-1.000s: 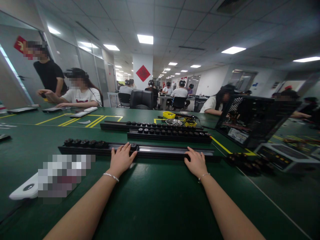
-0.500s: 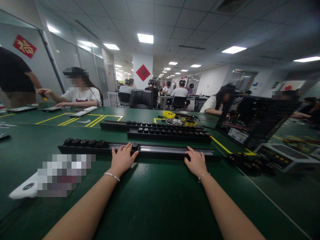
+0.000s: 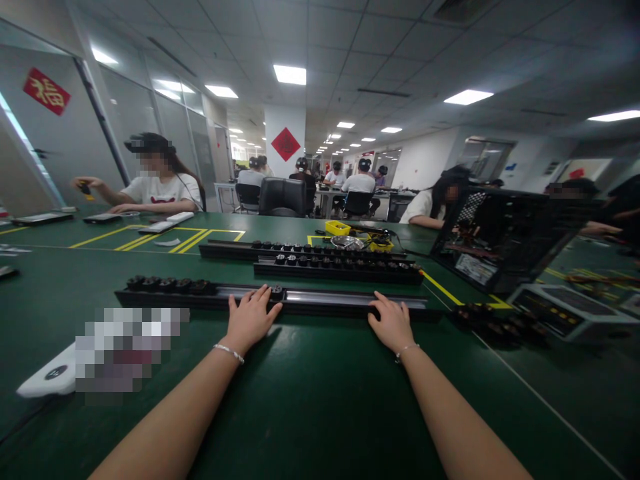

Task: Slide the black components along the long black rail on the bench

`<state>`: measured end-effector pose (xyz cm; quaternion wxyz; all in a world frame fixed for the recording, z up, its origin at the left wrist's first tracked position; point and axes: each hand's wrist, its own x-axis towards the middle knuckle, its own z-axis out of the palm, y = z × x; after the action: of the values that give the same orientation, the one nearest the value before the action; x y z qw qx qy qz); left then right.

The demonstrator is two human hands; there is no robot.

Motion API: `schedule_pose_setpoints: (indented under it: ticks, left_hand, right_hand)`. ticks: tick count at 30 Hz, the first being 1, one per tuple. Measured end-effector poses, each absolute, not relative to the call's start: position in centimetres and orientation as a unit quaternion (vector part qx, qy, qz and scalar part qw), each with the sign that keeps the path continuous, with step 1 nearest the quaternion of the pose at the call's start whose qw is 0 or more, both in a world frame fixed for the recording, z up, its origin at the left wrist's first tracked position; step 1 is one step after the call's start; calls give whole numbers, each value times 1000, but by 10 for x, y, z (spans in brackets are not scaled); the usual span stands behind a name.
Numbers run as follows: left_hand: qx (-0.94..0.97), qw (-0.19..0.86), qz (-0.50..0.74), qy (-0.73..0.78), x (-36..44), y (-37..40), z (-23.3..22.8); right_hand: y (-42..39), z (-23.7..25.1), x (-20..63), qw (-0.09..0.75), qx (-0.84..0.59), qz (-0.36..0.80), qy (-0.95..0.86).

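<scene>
A long black rail [image 3: 325, 310] with a pale inner channel lies crosswise on the green table. Inside it, a single round-topped black socket module [image 3: 277, 291] sits beside the fingers of my left hand [image 3: 249, 319]. That hand's fingers are stretched out over the rail, the index finger against the module and the thumb along the near wall. My right hand [image 3: 391, 325] rests on the rail farther right, fingers spread, with no module under it that I can see. Several similar black modules [image 3: 167, 285] are lined up in the rail's left end.
Beyond lie two more black rails [image 3: 335, 272] filled with modules. To the right are loose black parts [image 3: 500, 323], an open computer case [image 3: 500, 247] and a grey power supply [image 3: 570, 313]. A white, partly blurred object [image 3: 50, 373] lies left. A co-worker [image 3: 163, 177] sits across the table.
My left hand has shifted slightly right along the rail, and the single module has moved right with it. My right hand stays in place. The standing person at far left is gone from view.
</scene>
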<state>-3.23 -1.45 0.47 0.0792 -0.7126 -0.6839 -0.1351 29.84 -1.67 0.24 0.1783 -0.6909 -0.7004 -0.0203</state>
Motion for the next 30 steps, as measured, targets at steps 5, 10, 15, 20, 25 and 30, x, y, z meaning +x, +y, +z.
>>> schedule_pose_setpoints:
  ticks: [5,10,15,20,25,30]
  left_hand:
    - [-713,75,-134,-685,-31,-16,7]
    - [-709,71,-133,-689,-31,-15,6]
    - [-704,61,-133,-695,-28,-17,9]
    - [-705,57,-133,-695,-26,-17,8]
    - [-709,48,-136,-690,-27,-14,6]
    - [-710,52,-135,-690,-26,-15,7]
  right_hand:
    - [-17,4,298,172,-692,-17,-700]
    - [-17,3,298,171,-691,-22,-702]
    - [-16,0,298,178,-692,-32,-698]
    - [-16,0,297,180,-693,-29,-697]
    - [-17,2,293,181,-696,-26,-695]
    - [-18,2,292,181,-697,-30,-694]
